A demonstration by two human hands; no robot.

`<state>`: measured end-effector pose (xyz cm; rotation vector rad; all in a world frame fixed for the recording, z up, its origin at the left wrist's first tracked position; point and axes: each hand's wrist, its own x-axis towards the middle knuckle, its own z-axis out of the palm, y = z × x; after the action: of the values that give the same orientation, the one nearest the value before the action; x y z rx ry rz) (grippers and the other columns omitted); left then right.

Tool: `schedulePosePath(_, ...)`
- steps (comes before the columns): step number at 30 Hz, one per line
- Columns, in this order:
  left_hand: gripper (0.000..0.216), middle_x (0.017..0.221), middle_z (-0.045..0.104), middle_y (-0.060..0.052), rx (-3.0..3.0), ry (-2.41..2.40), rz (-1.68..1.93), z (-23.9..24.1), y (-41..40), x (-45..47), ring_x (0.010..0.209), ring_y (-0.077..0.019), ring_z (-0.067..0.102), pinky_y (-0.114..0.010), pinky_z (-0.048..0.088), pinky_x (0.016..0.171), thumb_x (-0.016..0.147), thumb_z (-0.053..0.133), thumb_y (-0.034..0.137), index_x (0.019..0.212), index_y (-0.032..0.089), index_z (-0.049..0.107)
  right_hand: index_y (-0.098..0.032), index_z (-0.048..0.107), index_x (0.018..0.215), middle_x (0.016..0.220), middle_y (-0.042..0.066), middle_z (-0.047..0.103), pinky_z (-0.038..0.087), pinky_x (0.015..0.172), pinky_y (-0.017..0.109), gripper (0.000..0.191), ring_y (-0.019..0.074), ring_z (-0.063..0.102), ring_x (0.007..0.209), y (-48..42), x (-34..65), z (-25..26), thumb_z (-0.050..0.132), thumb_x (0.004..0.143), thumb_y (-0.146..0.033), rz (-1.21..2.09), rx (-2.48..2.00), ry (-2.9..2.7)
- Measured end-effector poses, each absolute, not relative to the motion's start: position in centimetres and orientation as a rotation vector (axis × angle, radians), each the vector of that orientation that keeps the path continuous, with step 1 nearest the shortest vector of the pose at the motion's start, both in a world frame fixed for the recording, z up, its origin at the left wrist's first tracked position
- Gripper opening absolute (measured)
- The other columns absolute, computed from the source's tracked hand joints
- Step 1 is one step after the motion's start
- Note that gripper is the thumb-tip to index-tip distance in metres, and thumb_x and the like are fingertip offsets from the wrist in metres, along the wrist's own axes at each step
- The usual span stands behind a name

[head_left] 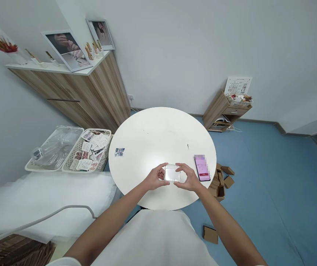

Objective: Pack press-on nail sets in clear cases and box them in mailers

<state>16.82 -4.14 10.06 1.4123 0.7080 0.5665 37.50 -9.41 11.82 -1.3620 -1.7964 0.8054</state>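
Observation:
Between my two hands is a small clear plastic box (172, 173), held over the near part of the round white table (158, 129). My left hand (157, 177) grips its left side, and my right hand (187, 177) grips its right side, with thumbs along the lower edge and fingers at the top. What the box contains, if anything, I cannot make out. Right of my right hand lies a phone (202, 168) with a lit pink screen. A small sheet of patterned press-on nails (119, 152) rests near the table's left edge.
Left of the table stand a white basket of printed cards (90, 151) and a tray with clear plastic bags (60, 146). Small cardboard boxes (218, 183) lie on the blue floor at the right. Behind are a wooden cabinet (100, 96) and a small shelf unit (225, 111).

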Motion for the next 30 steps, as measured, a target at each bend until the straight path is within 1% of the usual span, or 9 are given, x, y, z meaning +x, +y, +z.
schedulePosePath(5,0.081,0.076,0.052,0.002,1.323,0.728,0.562,10.1,-4.4,16.7,0.066,-0.0106,0.054,-0.029,0.045,0.066,0.056,0.074,0.025,0.127,0.024,0.036,-0.021,0.054,0.09,0.109,0.01,0.056,0.042,0.084,0.035,0.04,0.0238,0.051,0.105,-8.8,37.2,12.2,0.07,0.053,-0.025,0.957,-1.313,-1.655)
schedulePosePath(9,0.083,0.092,0.054,-0.004,1.182,0.75,0.548,10.6,-4.5,16.3,0.079,-0.013,0.057,-0.031,0.046,0.07,0.06,0.071,0.024,0.131,0.026,0.029,-0.021,0.052,0.091,0.107,0.008,0.056,0.044,0.081,0.035,0.04,0.021,0.055,0.097,-7.9,37.0,12.3,0.069,0.056,-0.024,1.11,-1.306,-1.611)
schedulePosePath(12,0.074,0.1,0.053,-0.005,1.049,0.842,0.551,10.6,-4.6,15.9,0.079,-0.0118,0.057,-0.031,0.046,0.073,0.064,0.068,0.024,0.129,0.028,0.033,-0.021,0.051,0.093,0.109,0.008,0.055,0.044,0.08,0.035,0.041,0.019,0.057,0.091,-7.6,36.8,12.1,0.069,0.057,-0.025,1.128,-1.327,-1.594)
schedulePosePath(15,0.055,0.092,0.056,-0.004,0.957,0.97,0.557,10.1,-5.0,15.5,0.072,-0.0108,0.057,-0.03,0.046,0.069,0.063,0.067,0.023,0.114,0.021,0.048,-0.021,0.051,0.094,0.108,0.007,0.055,0.044,0.08,0.035,0.041,0.0195,0.057,0.092,-7.6,36.6,12.0,0.069,0.058,-0.028,1.143,-1.365,-1.617)
schedulePosePath(18,0.041,0.084,0.057,-0.003,0.949,1.026,0.574,9.4,-5.6,15.3,0.067,-0.01,0.056,-0.028,0.045,0.066,0.06,0.069,0.019,0.099,0.016,0.056,-0.021,0.051,0.095,0.101,0.005,0.057,0.046,0.075,0.035,0.033,0.0181,0.059,0.084,-7.4,36.6,11.9,0.062,0.067,-0.037,1.238,-1.421,-1.593)
schedulePosePath(20,0.04,0.083,0.057,-0.003,0.96,1.04,0.592,9.0,-6.0,15.1,0.066,-0.0092,0.056,-0.028,0.045,0.066,0.059,0.069,0.019,0.097,0.016,0.056,-0.021,0.052,0.093,0.094,0.004,0.059,0.046,0.072,0.034,0.028,0.0166,0.06,0.077,-7.0,36.6,11.6,0.05,0.076,-0.043,1.299,-1.474,-1.502)
schedulePosePath(22,0.041,0.085,0.058,-0.004,0.977,1.041,0.601,8.8,-6.4,15.0,0.066,-0.0087,0.056,-0.028,0.045,0.067,0.059,0.07,0.019,0.098,0.016,0.056,-0.02,0.052,0.09,0.088,0.003,0.059,0.046,0.071,0.034,0.032,0.0148,0.061,0.07,-6.4,36.4,11.2,0.04,0.081,-0.048,1.327,-1.513,-1.381)
schedulePosePath(24,0.041,0.087,0.058,-0.004,0.996,1.034,0.603,8.6,-6.7,14.9,0.067,-0.0088,0.056,-0.028,0.045,0.068,0.06,0.069,0.02,0.099,0.016,0.056,-0.019,0.053,0.09,0.085,0.002,0.059,0.046,0.069,0.033,0.035,0.0129,0.06,0.064,-5.9,36.2,10.6,0.04,0.08,-0.05,1.337,-1.524,-1.276)
schedulePosePath(30,0.042,0.088,0.058,-0.005,1.026,1.042,0.621,8.1,-7.3,15.3,0.069,-0.0093,0.056,-0.027,0.046,0.068,0.063,0.068,0.023,0.102,0.016,0.055,-0.02,0.052,0.107,0.081,0.002,0.058,0.047,0.064,0.031,0.042,0.0089,0.053,0.054,-5.6,35.4,9.4,0.045,0.078,-0.05,1.44,-1.518,-1.019)
